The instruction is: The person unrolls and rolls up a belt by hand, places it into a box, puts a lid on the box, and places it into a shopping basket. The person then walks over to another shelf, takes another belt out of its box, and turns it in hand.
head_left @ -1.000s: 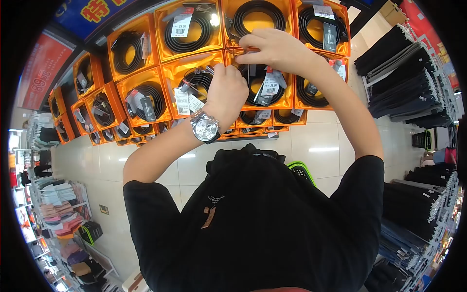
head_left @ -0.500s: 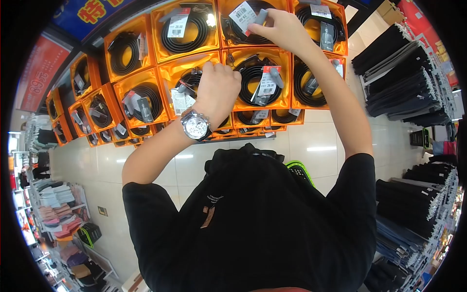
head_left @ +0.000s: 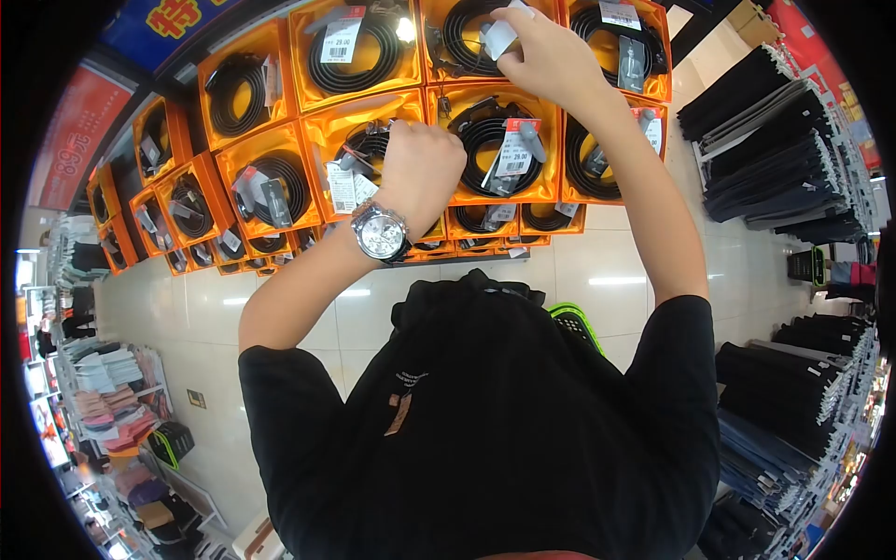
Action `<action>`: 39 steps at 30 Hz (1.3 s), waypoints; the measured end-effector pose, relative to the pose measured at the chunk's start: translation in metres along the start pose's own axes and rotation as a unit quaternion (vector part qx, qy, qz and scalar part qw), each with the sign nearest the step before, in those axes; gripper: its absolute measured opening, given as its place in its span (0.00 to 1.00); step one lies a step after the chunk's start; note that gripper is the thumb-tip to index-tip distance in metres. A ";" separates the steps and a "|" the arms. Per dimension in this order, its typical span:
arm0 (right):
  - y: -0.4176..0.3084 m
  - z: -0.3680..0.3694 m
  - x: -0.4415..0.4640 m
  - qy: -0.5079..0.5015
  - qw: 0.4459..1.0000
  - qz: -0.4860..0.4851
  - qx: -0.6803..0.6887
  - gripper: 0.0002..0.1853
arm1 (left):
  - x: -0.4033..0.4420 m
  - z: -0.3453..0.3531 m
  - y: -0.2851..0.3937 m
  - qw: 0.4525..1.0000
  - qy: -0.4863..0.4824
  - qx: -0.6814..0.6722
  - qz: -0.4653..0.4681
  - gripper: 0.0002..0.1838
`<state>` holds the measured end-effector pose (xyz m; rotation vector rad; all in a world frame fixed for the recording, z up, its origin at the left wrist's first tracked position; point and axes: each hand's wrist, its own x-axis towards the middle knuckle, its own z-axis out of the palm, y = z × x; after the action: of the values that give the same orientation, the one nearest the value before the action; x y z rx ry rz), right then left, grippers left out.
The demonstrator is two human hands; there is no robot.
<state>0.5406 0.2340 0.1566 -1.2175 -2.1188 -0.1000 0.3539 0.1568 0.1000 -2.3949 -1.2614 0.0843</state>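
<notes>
Coiled black belts with price tags lie in orange boxes lined with shiny yellow cloth. My right hand [head_left: 555, 61] pinches a white tag [head_left: 501, 38] over the top-row box with a coiled belt [head_left: 460, 42]. Below it, another belt [head_left: 487, 149] carries a white and red price tag [head_left: 516, 149]. My left hand [head_left: 420, 173], a watch [head_left: 380, 233] on its wrist, is closed over the right side of a lower-row box [head_left: 315, 140]; what its fingers hold is hidden.
More boxed belts [head_left: 271, 191] stretch left. Racks of dark trousers [head_left: 761, 154] stand at the right. Folded clothes [head_left: 112, 411] and a black-green basket [head_left: 171, 443] are at the left. Another green-rimmed basket [head_left: 577, 327] stands on the tiled floor [head_left: 597, 257].
My right hand has moved up from the lower box to the upper one and taken hold of a tag, which has since turned. My left hand has shifted slightly left.
</notes>
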 end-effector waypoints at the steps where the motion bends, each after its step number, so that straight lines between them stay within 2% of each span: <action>1: -0.001 -0.002 0.000 -0.002 1.000 -0.003 -0.004 0.16 | 0.000 -0.003 -0.002 1.000 -0.006 -0.002 0.007 0.05; 6: 0.008 0.000 -0.002 0.028 0.999 -0.016 0.030 0.15 | -0.002 -0.007 -0.010 1.000 0.009 -0.005 0.029 0.05; 9: 0.020 0.009 0.000 0.069 0.994 -0.014 0.078 0.17 | -0.004 -0.006 -0.011 0.998 0.040 -0.012 0.045 0.05; 11: 0.019 0.009 0.003 0.091 0.991 -0.004 0.101 0.17 | -0.002 -0.009 -0.014 0.994 0.083 -0.065 0.034 0.05; 13: 0.014 0.002 0.006 0.033 0.979 0.091 0.180 0.19 | -0.003 -0.019 -0.017 0.989 0.117 -0.090 0.017 0.04; 14: 0.017 0.004 0.006 0.035 0.979 0.092 0.180 0.19 | -0.002 -0.025 -0.020 0.982 0.151 -0.116 0.000 0.04; 15: 0.021 0.007 0.007 0.037 0.981 0.078 0.174 0.19 | -0.001 -0.031 -0.025 0.982 0.152 -0.115 0.002 0.04; 17: 0.025 0.010 0.009 0.039 0.983 0.065 0.168 0.20 | 0.004 -0.040 -0.040 0.959 0.202 -0.197 -0.005 0.08; 20: 0.020 0.007 0.011 0.016 0.998 0.057 -0.002 0.19 | 0.022 -0.047 -0.063 0.933 0.263 -0.245 -0.035 0.12; 23: 0.014 -0.002 0.011 0.000 0.997 0.063 -0.044 0.17 | 0.052 -0.036 -0.089 0.906 0.323 -0.272 -0.025 0.17; 24: 0.013 -0.004 0.011 0.002 0.997 0.062 -0.046 0.17 | 0.063 -0.041 -0.090 0.884 0.379 -0.273 0.002 0.13; 25: 0.013 -0.006 0.011 -0.011 0.996 0.067 -0.050 0.17 | 0.062 -0.067 -0.079 0.882 0.360 -0.302 -0.046 0.08; 28: 0.013 -0.010 0.011 -0.024 0.995 0.082 -0.056 0.17 | 0.076 -0.060 -0.083 0.897 0.325 -0.290 -0.079 0.11; 30: 0.012 -0.011 0.012 -0.024 0.993 0.102 -0.050 0.16 | 0.083 -0.058 -0.084 0.910 0.315 -0.231 -0.136 0.11; 35: 0.021 -0.007 0.011 -0.001 0.995 0.097 -0.039 0.16 | 0.090 -0.052 -0.081 0.916 0.327 -0.208 -0.106 0.09; 38: 0.020 -0.008 0.013 0.009 0.995 0.088 -0.041 0.14 | 0.091 -0.046 -0.077 0.909 0.375 -0.155 -0.098 0.10; 39: 0.015 -0.014 0.014 0.000 0.995 0.102 0.012 0.14 | 0.088 -0.050 -0.073 0.907 0.380 -0.150 -0.102 0.11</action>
<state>0.5554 0.2474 0.1713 -1.4112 -1.9782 0.0159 0.3610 0.2455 0.1874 -2.1348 -1.1585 -1.0685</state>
